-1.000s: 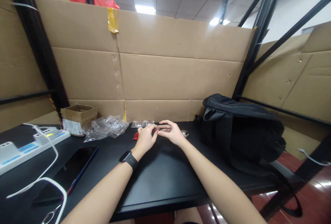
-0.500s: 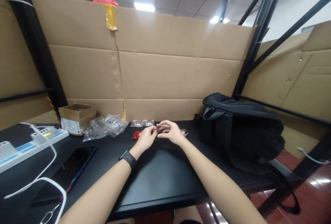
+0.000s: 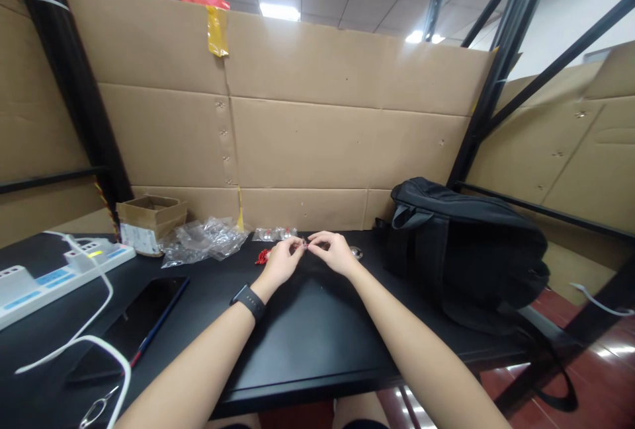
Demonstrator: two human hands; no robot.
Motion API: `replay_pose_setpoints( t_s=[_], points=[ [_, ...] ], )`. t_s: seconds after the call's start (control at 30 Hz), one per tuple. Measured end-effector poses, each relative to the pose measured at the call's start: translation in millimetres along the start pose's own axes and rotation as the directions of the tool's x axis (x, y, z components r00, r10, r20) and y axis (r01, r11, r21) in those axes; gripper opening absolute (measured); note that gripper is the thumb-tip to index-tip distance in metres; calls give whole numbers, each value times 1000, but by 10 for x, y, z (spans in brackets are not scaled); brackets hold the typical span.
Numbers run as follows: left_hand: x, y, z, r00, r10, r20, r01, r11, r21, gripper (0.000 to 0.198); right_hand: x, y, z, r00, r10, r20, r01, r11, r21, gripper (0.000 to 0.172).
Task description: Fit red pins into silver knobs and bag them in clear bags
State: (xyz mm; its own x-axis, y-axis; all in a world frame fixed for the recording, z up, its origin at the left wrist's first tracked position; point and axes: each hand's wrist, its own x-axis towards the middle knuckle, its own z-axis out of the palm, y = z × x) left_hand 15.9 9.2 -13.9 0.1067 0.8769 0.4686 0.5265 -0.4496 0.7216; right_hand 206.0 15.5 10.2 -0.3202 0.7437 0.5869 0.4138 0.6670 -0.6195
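Note:
Over the black table (image 3: 317,343) my left hand (image 3: 284,261), with a dark watch on its wrist, is closed in a pinch on a small roundish object (image 3: 305,242), mostly hidden by the fingers. My right hand (image 3: 333,254) meets it from the other side, thumb and fingertips pinched together at a tiny reddish bit; what exactly they grip is too small to name. Just left of my left hand lies a heap of small red pieces (image 3: 262,256). Behind the hands are clear packets (image 3: 274,234) with red specks. A shiny round item (image 3: 356,252) sits right of my right hand.
At the left are a white power strip (image 3: 54,287) with cables, a dark phone or tablet (image 3: 131,326) and scissors (image 3: 96,409). Crumpled clear plastic bags (image 3: 206,242) lie beside an opened cardboard box (image 3: 151,217). A black backpack (image 3: 461,250) stands at the right. Cardboard (image 3: 302,145) walls the back.
The fingertips of my right hand have drawn together into a tighter pinch, and less of the small object shows between the hands. The view has shifted slightly.

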Motion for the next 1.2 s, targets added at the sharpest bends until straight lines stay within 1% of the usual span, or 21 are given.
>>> replay_pose_setpoints(
  t_s=[0.13, 0.23, 0.3, 0.37, 0.4, 0.43, 0.5, 0.57, 0.6, 0.7, 0.8, 0.87, 0.93, 0.97, 1.03, 1.1, 1.13, 1.17, 1.2],
  points=[
    [-18, 27, -21, 1000, 1, -3, 0, 998, 56, 19, -10, -14, 51, 999, -22, -26, 22, 999, -26, 10],
    [-37, 79, -43, 1000, 16, 19, -17, 995, 96, 16, -17, -30, 61, 1000, -2, -31, 2, 1000, -22, 8],
    [-50, 130, -64, 1000, 22, -17, -19, 990, 136, 17, -17, -26, 42, 1000, 15, -7, -16, 999, -46, 6],
    [-62, 181, -88, 996, 31, -82, -17, 986, 164, 21, -15, -5, 10, 1000, 16, 27, -13, 993, -113, 5],
    [-69, 200, -98, 995, 46, -87, -31, 985, 171, 23, -14, 10, -7, 999, 9, 47, -1, 988, -156, 4],
    [-77, 215, -106, 996, 70, -64, -58, 983, 176, 24, -14, 26, -22, 998, -2, 70, 16, 981, -194, 4],
    [-98, 226, -109, 991, 125, 55, -134, 970, 203, 23, -17, 55, -40, 994, -20, 105, 45, 970, -240, 5],
    [-121, 220, -97, 976, 145, 163, -183, 950, 251, 20, -22, 72, -44, 993, -28, 118, 56, 971, -234, 6],
    [-130, 213, -88, 972, 139, 191, -189, 943, 275, 19, -23, 73, -44, 992, -31, 121, 57, 974, -218, 6],
    [-148, 184, -65, 968, 119, 222, -186, 931, 313, 17, -17, 64, -73, 986, -32, 166, 60, 984, -166, 6],
    [-159, 159, -51, 967, 114, 229, -187, 927, 326, 16, 5, 83, -210, 982, -18, 190, 53, 982, -179, 8],
    [-166, 150, -35, 968, 107, 227, -179, 927, 329, 16, 13, 141, -369, 989, 28, 143, 12, 962, -274, 11],
    [-168, 149, -22, 969, 99, 227, -172, 928, 330, 17, 3, 234, -550, 988, 124, 96, -77, 916, -394, 21],
    [-162, 149, -26, 968, 100, 228, -173, 928, 330, 17, -10, 288, -636, 977, 186, 105, -123, 891, -436, 28],
    [-135, 144, -77, 971, 115, 208, -183, 921, 345, 19, -44, 393, -777, 938, 299, 178, -186, 863, -470, 44],
    [-83, 114, -203, 981, 141, 134, -183, 899, 398, 28, -77, 480, -863, 899, 368, 239, -215, 844, -491, 53],
    [-52, 83, -293, 985, 151, 81, -172, 882, 439, 32, -90, 514, -886, 888, 387, 249, -224, 836, -501, 54],
    [-18, 41, -394, 987, 159, 38, -158, 861, 483, 33, -99, 542, -899, 884, 401, 242, -234, 826, -512, 53],
    [15, -11, -502, 987, 158, 21, -146, 841, 522, 32, -105, 567, -906, 884, 412, 221, -249, 815, -523, 51]
  ],
)
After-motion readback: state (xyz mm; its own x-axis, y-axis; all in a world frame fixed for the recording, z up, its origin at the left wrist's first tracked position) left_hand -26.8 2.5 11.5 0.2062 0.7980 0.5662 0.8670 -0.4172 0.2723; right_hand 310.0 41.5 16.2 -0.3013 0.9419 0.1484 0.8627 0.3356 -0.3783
